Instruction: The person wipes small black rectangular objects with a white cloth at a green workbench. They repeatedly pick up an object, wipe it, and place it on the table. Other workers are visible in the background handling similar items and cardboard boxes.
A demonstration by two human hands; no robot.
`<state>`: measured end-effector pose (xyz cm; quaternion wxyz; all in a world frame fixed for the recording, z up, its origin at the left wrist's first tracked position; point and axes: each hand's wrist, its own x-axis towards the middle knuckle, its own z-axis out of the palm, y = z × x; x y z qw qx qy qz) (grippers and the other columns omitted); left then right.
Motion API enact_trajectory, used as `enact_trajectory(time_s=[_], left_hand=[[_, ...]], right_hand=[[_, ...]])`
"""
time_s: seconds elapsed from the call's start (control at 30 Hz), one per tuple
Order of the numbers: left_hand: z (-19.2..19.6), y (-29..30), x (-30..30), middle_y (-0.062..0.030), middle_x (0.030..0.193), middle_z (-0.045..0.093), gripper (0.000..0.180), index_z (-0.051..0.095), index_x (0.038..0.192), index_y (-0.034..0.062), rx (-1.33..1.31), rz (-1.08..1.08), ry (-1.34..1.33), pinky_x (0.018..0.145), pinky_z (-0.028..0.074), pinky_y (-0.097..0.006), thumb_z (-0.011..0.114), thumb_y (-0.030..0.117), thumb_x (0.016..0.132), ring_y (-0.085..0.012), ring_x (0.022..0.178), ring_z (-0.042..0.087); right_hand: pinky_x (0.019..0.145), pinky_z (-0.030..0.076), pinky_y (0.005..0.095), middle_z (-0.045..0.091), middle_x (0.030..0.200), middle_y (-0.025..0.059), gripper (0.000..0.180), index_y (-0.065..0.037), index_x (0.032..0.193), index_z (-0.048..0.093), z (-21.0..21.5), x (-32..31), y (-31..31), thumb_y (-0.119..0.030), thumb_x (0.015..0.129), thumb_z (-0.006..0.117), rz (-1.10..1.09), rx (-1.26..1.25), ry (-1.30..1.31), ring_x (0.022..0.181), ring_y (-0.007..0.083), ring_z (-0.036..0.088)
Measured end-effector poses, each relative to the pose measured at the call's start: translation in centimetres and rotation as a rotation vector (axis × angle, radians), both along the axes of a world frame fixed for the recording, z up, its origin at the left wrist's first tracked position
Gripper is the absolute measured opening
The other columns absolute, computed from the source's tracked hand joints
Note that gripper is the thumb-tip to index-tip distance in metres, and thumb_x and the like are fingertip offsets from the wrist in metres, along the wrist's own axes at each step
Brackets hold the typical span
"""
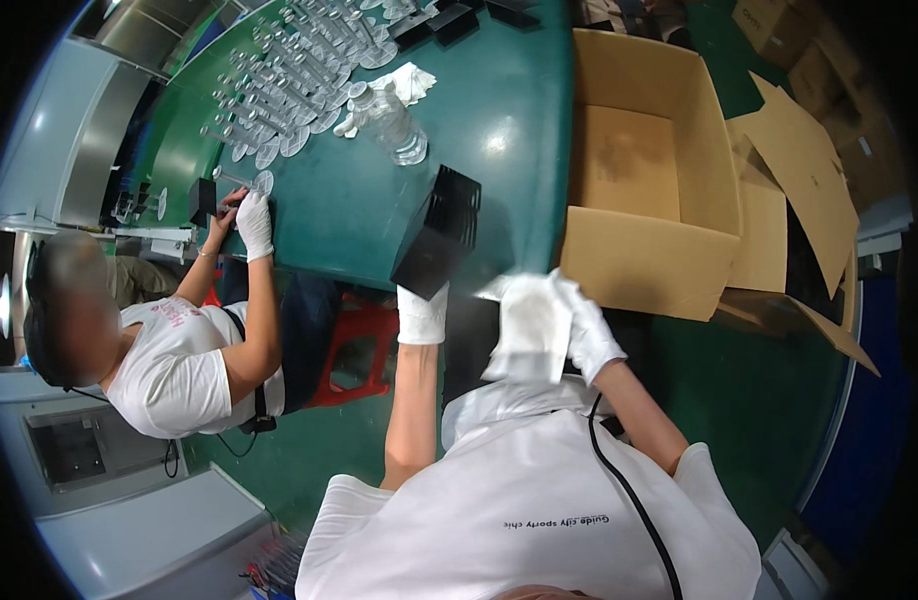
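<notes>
Two gloved hands work at the near edge of the green table (499, 150). The left hand (422, 312) is clamped on the lower end of a black tray (439, 232), which tilts up over the table edge. The right hand (584, 325) is closed on a white cloth (527, 328), blurred, just right of the tray and apart from it. To do this well, I judge the tray should be kept steady while the cloth meets it flat. An open carton (644, 265) stands beside; a co-worker's hand (254, 225) works well apart.
</notes>
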<state>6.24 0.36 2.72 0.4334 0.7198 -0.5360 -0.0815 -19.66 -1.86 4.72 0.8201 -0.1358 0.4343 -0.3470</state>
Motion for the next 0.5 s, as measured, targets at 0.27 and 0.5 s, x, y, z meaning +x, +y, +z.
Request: enact_trajectory(time_s=[0.27, 0.5], left_hand=[[-8.2, 2.6, -1.7, -0.0116, 0.138, 0.051, 0.038, 0.050, 0.135, 0.0067, -0.074, -0.301, 0.974, 0.104, 0.045, -0.041, 0.052, 0.020, 0.100, -0.0246, 0.124, 0.052], [-3.2, 0.2, -2.9, -0.0065, 0.118, 0.067, 0.028, 0.060, 0.125, 0.0010, -0.180, -0.203, 0.427, 0.087, 0.054, -0.031, 0.056, 0.013, 0.100, -0.0179, 0.101, 0.066]], right_hand=[[0.102, 0.045, 0.0334, 0.058, 0.137, 0.0149, 0.040, -0.006, 0.140, 0.055, 7.7, 0.8, -6.5, -0.018, 0.103, 0.047, 0.212, -1.274, 0.751, 0.121, 0.0245, 0.058], [0.121, 0.024, 0.0357, 0.050, 0.150, 0.0104, 0.041, -0.008, 0.139, 0.059, 9.3, 5.1, -1.7, -0.012, 0.099, 0.055, 0.172, -1.287, 0.229, 0.145, 0.0235, 0.039]])
